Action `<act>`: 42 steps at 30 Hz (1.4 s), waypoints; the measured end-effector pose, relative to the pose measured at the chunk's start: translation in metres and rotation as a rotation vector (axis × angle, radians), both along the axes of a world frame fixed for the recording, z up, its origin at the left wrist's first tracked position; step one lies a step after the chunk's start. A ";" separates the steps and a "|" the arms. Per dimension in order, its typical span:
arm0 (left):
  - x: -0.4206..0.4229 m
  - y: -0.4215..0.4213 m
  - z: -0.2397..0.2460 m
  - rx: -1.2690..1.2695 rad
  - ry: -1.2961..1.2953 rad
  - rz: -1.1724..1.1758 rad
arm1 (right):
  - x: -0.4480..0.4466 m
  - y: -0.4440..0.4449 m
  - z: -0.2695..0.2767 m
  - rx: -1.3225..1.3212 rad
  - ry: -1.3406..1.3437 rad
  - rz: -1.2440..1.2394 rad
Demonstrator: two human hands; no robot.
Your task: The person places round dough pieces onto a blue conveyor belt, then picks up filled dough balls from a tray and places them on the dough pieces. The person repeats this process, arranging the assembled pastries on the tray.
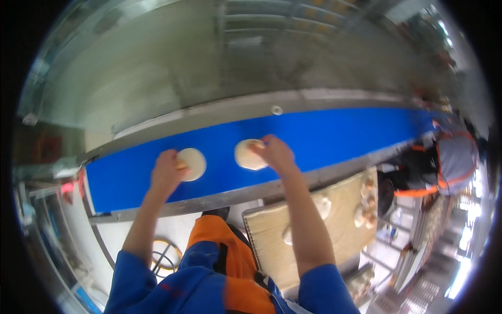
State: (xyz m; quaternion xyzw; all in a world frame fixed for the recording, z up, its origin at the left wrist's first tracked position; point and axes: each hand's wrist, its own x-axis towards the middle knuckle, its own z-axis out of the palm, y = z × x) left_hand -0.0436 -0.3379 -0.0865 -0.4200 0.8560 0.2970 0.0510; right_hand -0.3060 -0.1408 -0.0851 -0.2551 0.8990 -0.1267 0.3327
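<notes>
On the blue conveyor belt [219, 157] are two flat, pale dough rounds. My left hand [168, 170] is at the left edge of the left dough round [194, 165], its fingers curled and its thumb over the rim. The right dough round [245, 157] has my right hand [276, 155] at its right side, fingertips closed together on it. Something tan shows at the fingertips of each hand, but blur hides whether it is filling or finger.
A cloth-covered tray [270, 235] stands beside my right forearm, with pale dough pieces [323, 207] and several brown-topped pieces [364, 216]. Further along the belt, at right, is another person [451, 163]. A metal rail [235, 194] edges the near side of the belt.
</notes>
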 end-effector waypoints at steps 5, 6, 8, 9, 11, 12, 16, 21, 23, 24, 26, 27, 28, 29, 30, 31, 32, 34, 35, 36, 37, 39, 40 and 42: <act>0.038 -0.026 -0.008 -0.258 0.178 -0.229 | 0.069 -0.033 -0.012 -0.078 0.419 0.096; 0.047 -0.031 -0.008 -0.167 0.132 -0.184 | 0.086 -0.039 -0.016 -0.219 0.386 0.103; 0.061 -0.045 -0.012 -0.014 0.122 -0.102 | 0.103 -0.051 -0.026 -0.343 0.378 0.080; 0.067 -0.054 -0.015 0.040 0.156 -0.052 | 0.106 -0.058 -0.031 -0.337 0.395 0.058; 0.087 -0.066 -0.016 0.224 0.232 0.088 | 0.112 -0.071 -0.034 -0.367 0.265 0.067; 0.098 -0.073 -0.013 0.341 0.309 0.221 | 0.113 -0.078 -0.032 -0.413 0.125 0.121; 0.113 -0.092 -0.008 0.287 0.204 0.310 | 0.132 -0.117 -0.025 -0.796 0.431 0.278; 0.141 -0.094 0.024 0.315 0.281 0.385 | 0.167 -0.168 -0.024 -0.452 0.409 0.694; 0.175 -0.095 0.045 0.426 0.427 0.429 | 0.176 -0.167 -0.034 -0.496 0.237 0.608; 0.192 -0.094 0.051 0.544 0.501 0.469 | 0.177 -0.163 -0.042 -0.587 0.087 0.488; 0.223 -0.085 0.050 0.539 0.644 0.555 | 0.193 -0.165 -0.057 -0.902 -0.153 0.189; 0.236 -0.078 0.044 0.575 0.785 0.509 | 0.217 -0.167 -0.063 -1.005 0.089 0.378; 0.249 -0.073 0.041 0.507 0.757 0.633 | 0.236 -0.167 -0.069 -1.006 0.238 0.449; 0.256 -0.070 0.035 0.288 0.620 0.473 | 0.252 -0.180 -0.076 -0.663 0.322 0.490; 0.259 -0.067 0.030 0.090 0.560 0.234 | 0.262 -0.187 -0.082 -0.666 0.334 0.415; 0.260 -0.062 0.026 -0.032 0.537 0.126 | 0.275 -0.203 -0.081 -0.369 0.361 0.521; 0.266 -0.055 0.027 0.253 0.630 0.430 | 0.293 -0.215 -0.077 -0.300 0.455 0.617; 0.277 -0.049 0.035 0.466 0.739 0.739 | 0.313 -0.238 -0.068 -0.312 0.219 0.441; 0.278 -0.051 0.039 0.482 0.726 0.732 | 0.315 -0.243 -0.064 -0.328 0.193 0.465; 0.284 -0.051 0.044 0.504 0.722 0.724 | 0.323 -0.243 -0.058 -0.357 0.165 0.494; 0.285 -0.052 0.051 0.521 0.718 0.717 | 0.329 -0.241 -0.047 -0.355 0.055 0.550; 0.283 -0.049 0.061 0.572 0.714 0.670 | 0.330 -0.205 -0.035 -0.776 -0.100 0.460; 0.276 -0.045 0.066 0.607 0.718 0.647 | 0.323 -0.187 -0.024 -0.847 -0.286 0.406; 0.249 -0.028 0.074 0.698 0.732 0.574 | 0.296 -0.133 -0.002 -0.958 -0.486 0.244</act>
